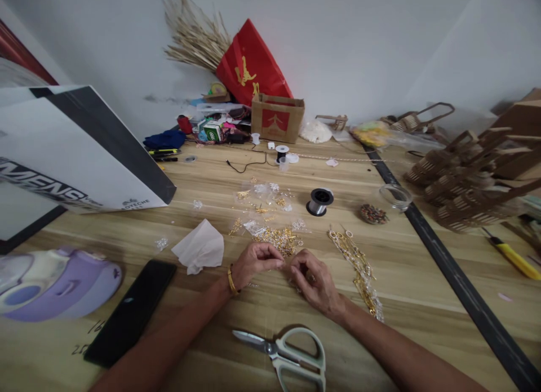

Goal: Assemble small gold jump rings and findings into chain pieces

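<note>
My left hand (pixel 260 261), with a gold bracelet (pixel 232 280) at its wrist, is pinched closed, its thumb and forefinger pointing right. Facing it, my right hand (pixel 315 278) is also pinched, fingertips almost meeting the left ones. Whatever lies between the fingertips is too small to make out. Just beyond the hands spreads a pile of small gold and silver jewellery findings (pixel 281 239). Gold and silver chains (pixel 357 268) lie to the right of my right hand. White-handled scissors (pixel 291 352) rest in front, blades pointing left.
A spool of clear thread (pixel 320 201) stands beyond the pile, near a heap of beads (pixel 374 213). To the left are a white tissue (pixel 200 246), a black phone (pixel 131 313) and a white box (pixel 76 150). Small woven baskets (pixel 460 183) crowd the right side.
</note>
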`<state>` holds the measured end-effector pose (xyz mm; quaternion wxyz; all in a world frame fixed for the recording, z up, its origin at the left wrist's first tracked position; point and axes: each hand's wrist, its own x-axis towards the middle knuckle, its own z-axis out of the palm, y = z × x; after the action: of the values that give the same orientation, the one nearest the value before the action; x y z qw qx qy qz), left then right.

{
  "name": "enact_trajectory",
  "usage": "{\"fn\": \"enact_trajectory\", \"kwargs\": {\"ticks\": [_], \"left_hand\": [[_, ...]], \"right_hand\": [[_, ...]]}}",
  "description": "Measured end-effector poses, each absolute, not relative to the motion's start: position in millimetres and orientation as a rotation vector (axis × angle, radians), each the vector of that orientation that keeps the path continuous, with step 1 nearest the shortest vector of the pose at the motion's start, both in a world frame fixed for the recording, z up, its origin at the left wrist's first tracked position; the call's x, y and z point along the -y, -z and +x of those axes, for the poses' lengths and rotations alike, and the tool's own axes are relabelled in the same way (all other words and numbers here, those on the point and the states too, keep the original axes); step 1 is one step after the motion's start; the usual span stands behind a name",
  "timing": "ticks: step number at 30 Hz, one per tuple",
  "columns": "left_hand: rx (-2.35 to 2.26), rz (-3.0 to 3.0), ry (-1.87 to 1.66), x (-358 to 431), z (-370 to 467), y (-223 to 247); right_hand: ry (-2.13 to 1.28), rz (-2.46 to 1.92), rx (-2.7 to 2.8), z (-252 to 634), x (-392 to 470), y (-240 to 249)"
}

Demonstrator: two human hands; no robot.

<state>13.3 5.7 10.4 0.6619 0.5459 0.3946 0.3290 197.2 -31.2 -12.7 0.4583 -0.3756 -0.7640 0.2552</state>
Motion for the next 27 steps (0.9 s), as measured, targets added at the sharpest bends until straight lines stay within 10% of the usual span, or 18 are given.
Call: {"fn": "enact_trajectory", "kwargs": {"ticks": [27], "left_hand": [[-0.896,1.252,-0.73,-5.9,13.3,-10.5]], "right_hand": [[-0.637,-0.914,1.896,197.4,31.0,14.6]]}}
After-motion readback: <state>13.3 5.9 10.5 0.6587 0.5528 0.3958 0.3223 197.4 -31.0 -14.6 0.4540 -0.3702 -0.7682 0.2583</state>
